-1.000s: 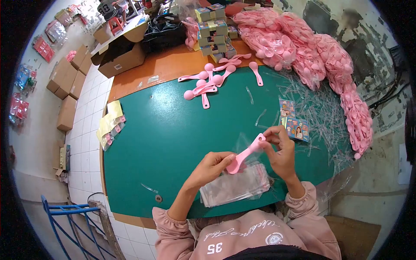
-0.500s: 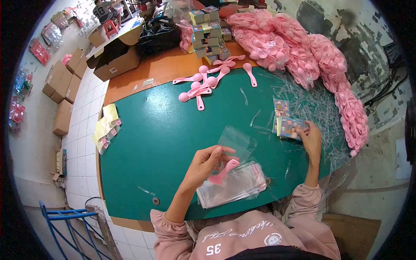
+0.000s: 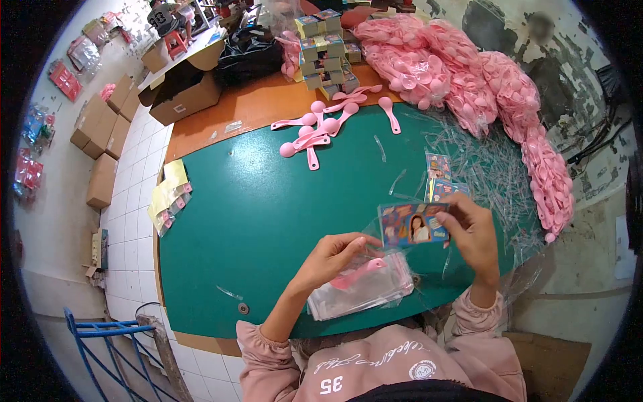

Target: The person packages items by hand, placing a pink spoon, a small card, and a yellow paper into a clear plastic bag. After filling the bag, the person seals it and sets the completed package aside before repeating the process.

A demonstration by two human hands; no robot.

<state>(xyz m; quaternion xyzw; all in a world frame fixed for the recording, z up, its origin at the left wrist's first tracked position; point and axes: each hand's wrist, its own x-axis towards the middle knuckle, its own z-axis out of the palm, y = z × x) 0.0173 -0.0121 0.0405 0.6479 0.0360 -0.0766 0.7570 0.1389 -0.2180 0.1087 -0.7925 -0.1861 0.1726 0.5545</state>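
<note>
My right hand (image 3: 471,231) pinches a printed card (image 3: 414,224) by its right end, above the green tabletop (image 3: 228,201). My left hand (image 3: 335,258) has its thumb and fingers on the edge of a clear bag, near the card's lower left corner. Below that hand a pink spoon (image 3: 367,271) lies over a stack of clear plastic bags (image 3: 351,298). More printed cards (image 3: 439,167) rest on the table beyond my right hand. Several loose pink spoons (image 3: 313,137) lie at the far middle.
Pink spoons in bags (image 3: 462,80) are heaped along the back right, beside scattered clear strips (image 3: 489,171). Card bundles (image 3: 321,57) stand stacked at the back. Packed pieces with yellow cards (image 3: 167,194) lie at the left edge. A person (image 3: 161,19) sits far back left.
My right hand has lifted a card from the card pile and moved it left, towards my left hand. The pink spoon and left hand are lower, over the bag stack.
</note>
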